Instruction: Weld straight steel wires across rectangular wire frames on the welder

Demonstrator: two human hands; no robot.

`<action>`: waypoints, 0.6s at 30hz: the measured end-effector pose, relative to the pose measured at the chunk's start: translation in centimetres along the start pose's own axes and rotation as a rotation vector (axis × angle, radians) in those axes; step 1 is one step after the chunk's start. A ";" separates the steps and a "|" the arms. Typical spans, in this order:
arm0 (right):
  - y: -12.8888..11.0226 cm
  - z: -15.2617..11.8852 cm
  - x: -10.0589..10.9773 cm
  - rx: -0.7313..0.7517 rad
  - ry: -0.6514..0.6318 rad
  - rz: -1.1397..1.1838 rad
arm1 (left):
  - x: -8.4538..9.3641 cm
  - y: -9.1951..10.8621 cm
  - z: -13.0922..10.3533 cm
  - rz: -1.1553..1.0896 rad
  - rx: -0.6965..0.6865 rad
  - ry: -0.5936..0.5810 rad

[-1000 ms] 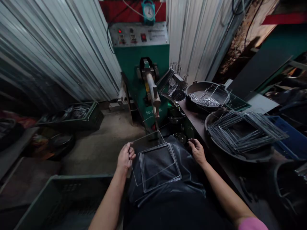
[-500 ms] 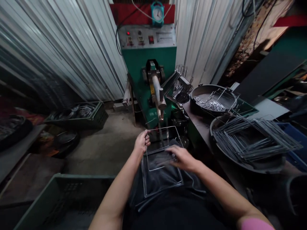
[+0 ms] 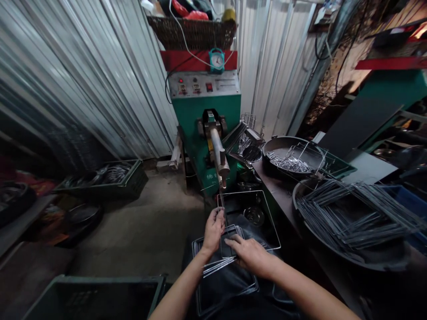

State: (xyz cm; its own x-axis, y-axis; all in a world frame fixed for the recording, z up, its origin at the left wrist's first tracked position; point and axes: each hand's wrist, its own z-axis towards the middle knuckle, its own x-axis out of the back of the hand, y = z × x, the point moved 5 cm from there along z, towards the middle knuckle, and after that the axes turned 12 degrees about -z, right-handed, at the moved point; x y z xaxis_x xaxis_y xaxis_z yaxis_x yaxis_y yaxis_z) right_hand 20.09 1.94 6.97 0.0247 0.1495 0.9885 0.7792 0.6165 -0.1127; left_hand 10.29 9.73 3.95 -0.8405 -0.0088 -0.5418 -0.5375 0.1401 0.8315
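My left hand (image 3: 214, 229) is closed on the left side of a rectangular wire frame (image 3: 274, 222), which is held up below the machine's rod-like arm (image 3: 218, 153). My right hand (image 3: 251, 255) is at the frame's lower edge, its fingers curled around several thin wires (image 3: 216, 267) that stick out on both sides. Their ends by the palm are hidden. Underneath, a stack of wire frames (image 3: 199, 298) lies on the dark cloth (image 3: 227, 284) over my lap. The green machine (image 3: 187, 113) stands straight ahead.
Right, a round pan (image 3: 376, 266) carries piled wire frames (image 3: 347, 218); behind it another pan (image 3: 267, 153) holds short metal pieces. A green crate (image 3: 110, 281) is at lower left, another filled crate (image 3: 138, 178) by the wall. A clock (image 3: 216, 60) hangs on the machine.
The view has tilted upward. My left hand has moved the wire frame right, relative to the stack. My right hand, blurred before, now shows clearly with thin wires at its fingers.
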 end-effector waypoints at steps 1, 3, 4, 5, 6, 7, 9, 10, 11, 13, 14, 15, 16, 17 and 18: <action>0.0 -0.1 -0.1 -0.001 -0.004 -0.012 | 0.1 -0.3 -0.3 0.005 -0.014 0.018; -0.1 -0.2 -0.2 0.006 -0.013 -0.041 | 0.5 -0.9 -0.7 0.011 -0.039 0.060; -0.2 -0.3 -0.2 0.009 -0.016 -0.055 | 0.6 -1.1 -0.8 0.018 -0.044 0.075; -0.2 -0.3 -0.2 0.010 -0.017 -0.069 | 0.7 -1.3 -0.7 0.024 -0.042 0.084; -0.2 -0.4 -0.1 0.007 -0.016 -0.082 | 0.7 -1.4 -0.7 0.028 -0.034 0.086; -0.2 -0.4 -0.1 0.002 -0.016 -0.094 | 0.7 -1.5 -0.6 0.032 -0.025 0.083; -0.2 -0.4 0.1 -0.011 -0.014 -0.110 | 0.6 -1.5 -0.3 0.044 -0.020 0.073; -0.2 -0.4 0.2 -0.017 -0.013 -0.114 | 0.5 -1.5 -0.2 0.050 -0.024 0.070; -0.2 -0.3 0.3 -0.023 -0.012 -0.115 | 0.4 -1.4 -0.1 0.055 -0.029 0.067; -0.1 -0.1 0.6 -0.028 -0.011 -0.111 | 0.2 -1.3 0.1 0.057 -0.038 0.060; 0.0 -0.1 0.7 -0.028 -0.009 -0.107 | 0.1 -1.2 0.3 0.054 -0.041 0.055; 0.0 0.0 0.8 -0.027 -0.007 -0.100 | 0.0 -1.1 0.4 0.049 -0.042 0.049; 0.1 0.1 0.9 -0.026 -0.002 -0.091 | -0.2 -1.0 0.5 0.043 -0.041 0.043; 0.2 0.2 1.0 -0.026 0.004 -0.083 | -0.3 -0.9 0.6 0.035 -0.035 0.039; 0.3 0.3 1.1 -0.024 0.011 -0.074 | -0.4 -0.9 0.8 0.025 -0.010 0.038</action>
State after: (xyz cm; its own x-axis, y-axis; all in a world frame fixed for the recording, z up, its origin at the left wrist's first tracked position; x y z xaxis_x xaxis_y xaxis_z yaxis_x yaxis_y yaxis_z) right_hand 20.20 2.54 7.99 -0.0268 0.0953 0.9951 0.7939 0.6069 -0.0367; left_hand 11.14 10.38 3.31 -0.8554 -0.0434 -0.5162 -0.5171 0.1309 0.8458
